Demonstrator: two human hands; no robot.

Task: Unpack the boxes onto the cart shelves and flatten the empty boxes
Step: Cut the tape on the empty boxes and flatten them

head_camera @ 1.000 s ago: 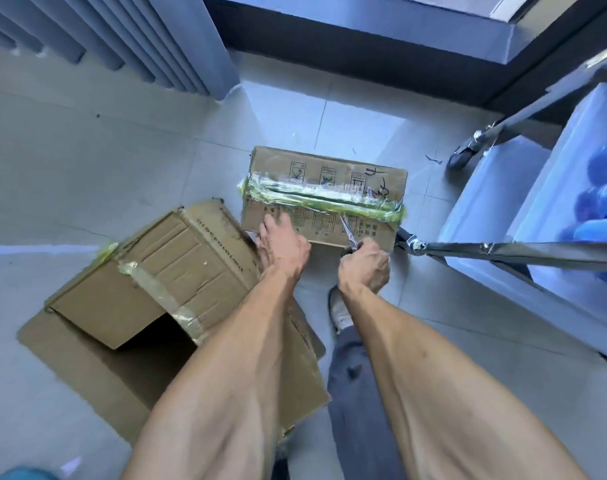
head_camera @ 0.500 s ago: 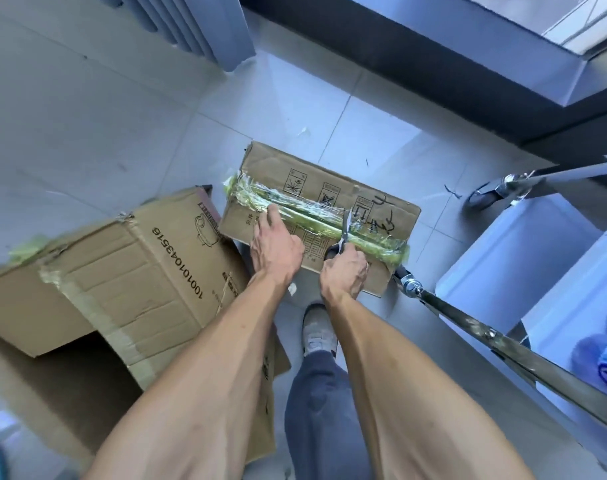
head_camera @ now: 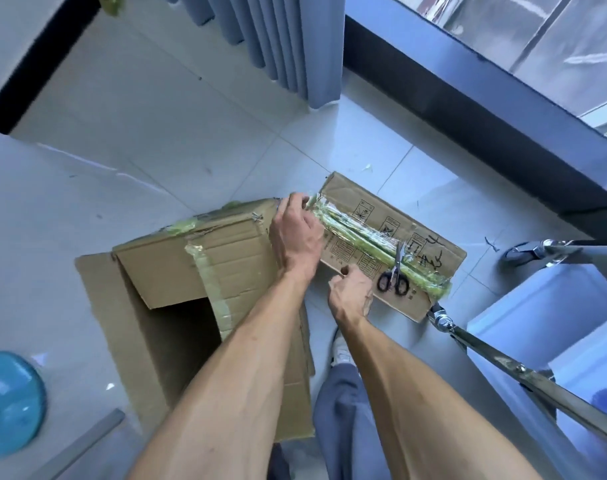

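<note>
A sealed cardboard box (head_camera: 430, 289) lies on the floor, with green and clear tape (head_camera: 361, 237) along its top seam. Black-handled scissors (head_camera: 394, 276) rest on the box top, held by nobody. My left hand (head_camera: 295, 233) grips the box's left end, its fingers curled over the tape there. My right hand (head_camera: 350, 294) holds the near front edge of the same box with curled fingers, just left of the scissors. An opened empty box (head_camera: 177, 271) lies on its side to the left. The cart (head_camera: 551, 313) stands to the right.
The cart's metal rail (head_camera: 523, 372) runs diagonally at the lower right, and one of its wheels (head_camera: 523, 252) is beyond the box. A blue water jug (head_camera: 8, 400) sits at the lower left. Curtains (head_camera: 281, 43) hang at the back. My leg and shoe (head_camera: 342, 355) are below the box.
My right hand has let go of the scissors, which now lie on the box top, and has moved to the box's front edge. My left hand has slid to the box's left end.
</note>
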